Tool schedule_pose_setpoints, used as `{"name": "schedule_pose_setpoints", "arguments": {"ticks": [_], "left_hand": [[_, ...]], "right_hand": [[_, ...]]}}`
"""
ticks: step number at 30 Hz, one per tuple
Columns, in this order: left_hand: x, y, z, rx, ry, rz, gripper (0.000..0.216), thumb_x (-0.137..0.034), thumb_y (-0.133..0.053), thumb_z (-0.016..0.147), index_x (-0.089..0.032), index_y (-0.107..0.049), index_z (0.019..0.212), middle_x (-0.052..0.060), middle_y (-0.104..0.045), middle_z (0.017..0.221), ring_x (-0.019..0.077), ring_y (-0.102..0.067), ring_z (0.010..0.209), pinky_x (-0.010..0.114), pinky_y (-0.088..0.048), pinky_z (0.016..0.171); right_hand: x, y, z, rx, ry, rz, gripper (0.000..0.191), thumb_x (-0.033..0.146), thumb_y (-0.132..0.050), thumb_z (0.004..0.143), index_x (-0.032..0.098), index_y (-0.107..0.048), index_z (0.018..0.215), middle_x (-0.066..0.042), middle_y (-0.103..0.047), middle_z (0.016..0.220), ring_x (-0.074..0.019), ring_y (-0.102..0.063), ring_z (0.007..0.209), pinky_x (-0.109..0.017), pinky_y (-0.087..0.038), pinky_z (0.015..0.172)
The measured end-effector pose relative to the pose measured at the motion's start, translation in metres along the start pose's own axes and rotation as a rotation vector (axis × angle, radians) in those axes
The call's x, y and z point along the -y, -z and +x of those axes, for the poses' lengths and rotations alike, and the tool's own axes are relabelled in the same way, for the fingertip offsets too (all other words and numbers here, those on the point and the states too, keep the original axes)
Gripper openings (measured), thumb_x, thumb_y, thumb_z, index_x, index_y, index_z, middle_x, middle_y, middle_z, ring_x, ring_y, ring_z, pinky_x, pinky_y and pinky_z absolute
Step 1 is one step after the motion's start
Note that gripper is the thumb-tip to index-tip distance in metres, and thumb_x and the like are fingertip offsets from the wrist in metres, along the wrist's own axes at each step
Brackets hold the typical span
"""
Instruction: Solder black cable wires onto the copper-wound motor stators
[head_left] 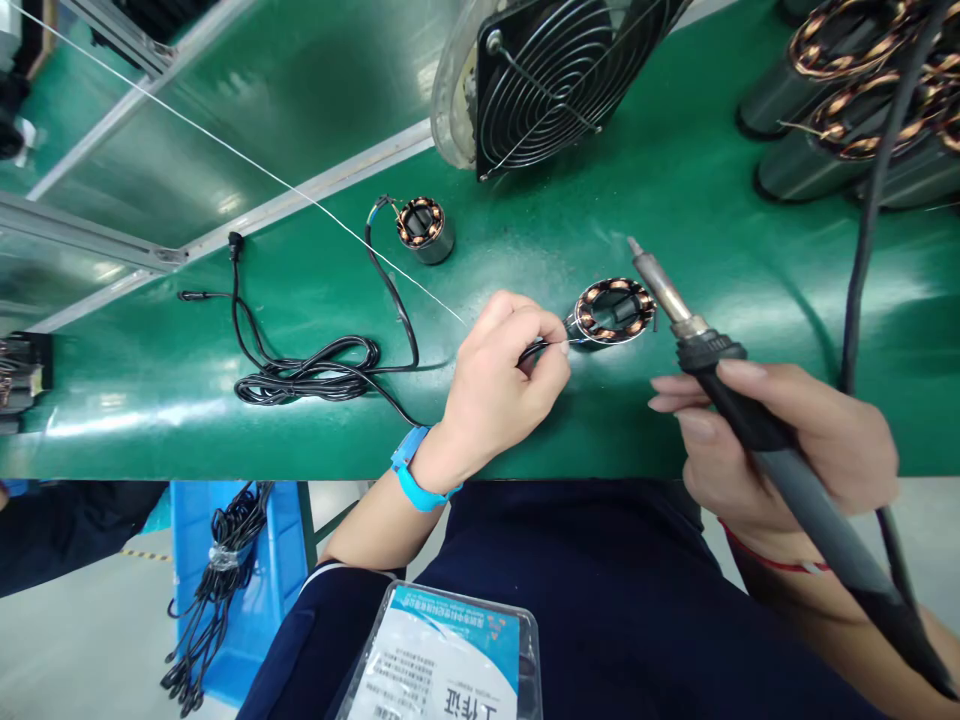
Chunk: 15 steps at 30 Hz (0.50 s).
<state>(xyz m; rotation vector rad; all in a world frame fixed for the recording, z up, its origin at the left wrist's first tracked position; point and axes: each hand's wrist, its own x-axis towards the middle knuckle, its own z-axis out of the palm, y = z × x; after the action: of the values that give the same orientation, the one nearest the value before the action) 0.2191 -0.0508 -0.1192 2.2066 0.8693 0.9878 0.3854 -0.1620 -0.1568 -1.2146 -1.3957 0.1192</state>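
My left hand [499, 385] is closed in a pinch on a thin black wire [534, 349] whose end reaches a small stator [616, 311] with copper windings on the green bench. A thin solder wire [247, 160] runs from the upper left down to that same hand. My right hand [787, 440] grips a soldering iron [720, 370] by its dark handle. The metal tip of the iron points up and left, just to the right of the stator and apart from it.
A second stator [424, 229] with a coiled black cable [307, 372] lies to the left. A wire-guarded fan [547, 75] stands at the back, several wound stators [847, 100] at the upper right. A blue bin [274, 570] of cables sits below the bench edge.
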Motion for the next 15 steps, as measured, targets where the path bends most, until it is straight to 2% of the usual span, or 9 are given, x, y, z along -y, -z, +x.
{"name": "schedule_pose_setpoints", "arguments": {"ticks": [2,6,10,13,15], "left_hand": [[0.0,0.0,0.0,-0.004,0.0,0.005,0.017,-0.002,-0.056,0.08,-0.018,-0.056,0.077,0.001,-0.056,0.079,0.0094,-0.049,0.067,0.023,-0.039,0.054],[0.0,0.0,0.0,-0.005,-0.005,0.032,0.017,-0.003,-0.055,0.08,-0.019,-0.055,0.076,0.001,-0.056,0.078,0.0104,-0.049,0.068,0.024,-0.039,0.056],[0.0,0.0,0.001,-0.008,-0.008,0.023,0.017,-0.002,-0.055,0.079,-0.019,-0.055,0.076,0.0,-0.056,0.078,0.0102,-0.049,0.068,0.025,-0.039,0.056],[-0.001,0.001,0.001,-0.013,0.007,-0.016,0.018,-0.001,-0.056,0.078,-0.018,-0.055,0.075,0.0,-0.056,0.078,0.0101,-0.05,0.07,0.024,-0.04,0.057],[-0.001,0.001,0.0,-0.001,0.019,-0.051,0.019,0.0,-0.056,0.078,-0.018,-0.055,0.075,0.0,-0.056,0.078,0.0099,-0.051,0.071,0.023,-0.041,0.058]], "right_hand": [[0.004,-0.003,0.013,0.025,0.008,0.013,0.063,0.008,-0.068,0.081,0.027,-0.054,0.14,-0.005,-0.074,0.11,-0.0173,-0.074,0.081,-0.028,-0.061,0.064],[0.01,-0.002,0.036,0.137,-0.008,-0.179,0.056,0.013,-0.061,0.09,0.028,-0.05,0.143,-0.001,-0.076,0.104,-0.0178,-0.073,0.095,-0.033,-0.06,0.085],[0.017,-0.002,0.051,0.284,-0.015,-0.31,0.056,0.016,-0.062,0.091,0.031,-0.048,0.143,0.0,-0.075,0.11,-0.0176,-0.071,0.1,-0.032,-0.057,0.086],[0.015,-0.005,0.048,0.24,-0.017,-0.263,0.058,0.015,-0.061,0.091,0.031,-0.046,0.144,0.0,-0.075,0.108,-0.0176,-0.07,0.102,-0.033,-0.056,0.089],[0.011,-0.005,0.042,0.154,0.015,-0.189,0.056,0.017,-0.063,0.09,0.028,-0.05,0.143,-0.003,-0.075,0.107,-0.0177,-0.071,0.094,-0.033,-0.056,0.084]]}}
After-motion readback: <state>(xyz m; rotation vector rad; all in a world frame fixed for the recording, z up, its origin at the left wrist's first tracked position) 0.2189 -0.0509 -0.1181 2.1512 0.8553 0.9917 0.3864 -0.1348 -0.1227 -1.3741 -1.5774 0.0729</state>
